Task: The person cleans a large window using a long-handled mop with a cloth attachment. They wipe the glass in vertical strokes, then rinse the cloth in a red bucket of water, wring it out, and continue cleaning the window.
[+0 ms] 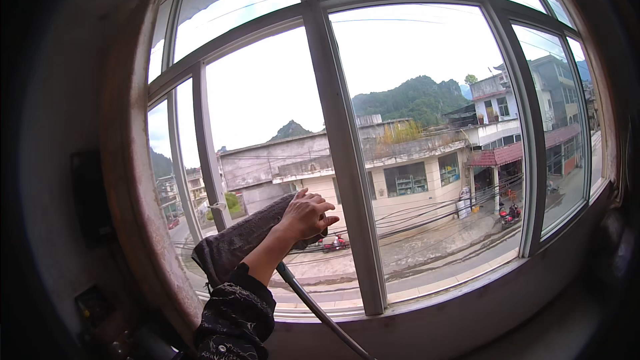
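My left hand (306, 214) reaches up from the lower left in a dark patterned sleeve. Its fingers are spread over the right part of a dark grey cloth (240, 240), and the palm side is hidden. The cloth drapes over the broad head of a long-handled tool, whose metal pole (322, 310) runs down to the bottom edge. The cloth and hand are in front of the left part of a large metal-framed window (345, 160). My right hand is out of view.
A white latch (217, 206) sits on a left window upright. The window's lower rail (450, 287) and the wall below cross the lower right. A dark box-like object (92, 197) is at the left wall. Outside are buildings, cables, a street and motorcycles (510, 215).
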`<state>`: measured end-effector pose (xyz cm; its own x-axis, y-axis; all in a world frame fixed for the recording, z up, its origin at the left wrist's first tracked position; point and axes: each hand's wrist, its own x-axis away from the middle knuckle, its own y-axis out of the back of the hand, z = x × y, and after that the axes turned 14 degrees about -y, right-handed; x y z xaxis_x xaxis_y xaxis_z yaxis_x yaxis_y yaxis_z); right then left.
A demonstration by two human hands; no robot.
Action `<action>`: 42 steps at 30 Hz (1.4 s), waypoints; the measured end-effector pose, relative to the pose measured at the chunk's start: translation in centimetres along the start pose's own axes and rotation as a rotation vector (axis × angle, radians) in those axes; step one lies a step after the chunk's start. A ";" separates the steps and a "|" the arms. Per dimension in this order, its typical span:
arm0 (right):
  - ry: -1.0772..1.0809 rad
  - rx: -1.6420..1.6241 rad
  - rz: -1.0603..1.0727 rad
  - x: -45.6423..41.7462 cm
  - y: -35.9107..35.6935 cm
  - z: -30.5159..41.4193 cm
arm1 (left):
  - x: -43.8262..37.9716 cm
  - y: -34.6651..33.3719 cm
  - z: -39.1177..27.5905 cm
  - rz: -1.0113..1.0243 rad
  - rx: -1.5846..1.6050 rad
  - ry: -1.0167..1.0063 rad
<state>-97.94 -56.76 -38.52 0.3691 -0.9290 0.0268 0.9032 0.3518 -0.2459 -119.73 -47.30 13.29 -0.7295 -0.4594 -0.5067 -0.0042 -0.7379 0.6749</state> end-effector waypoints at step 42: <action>-0.068 0.943 -0.320 -1.0 0.3 2.9 | 6.8 -11.1 -5.7 -1.000 1.886 0.609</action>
<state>-97.38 -55.42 -35.80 0.0633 -0.9978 0.0204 0.7558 0.0612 0.6520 -120.78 -45.03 -0.73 0.1655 -0.6773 -0.7168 -0.8601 0.2565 -0.4409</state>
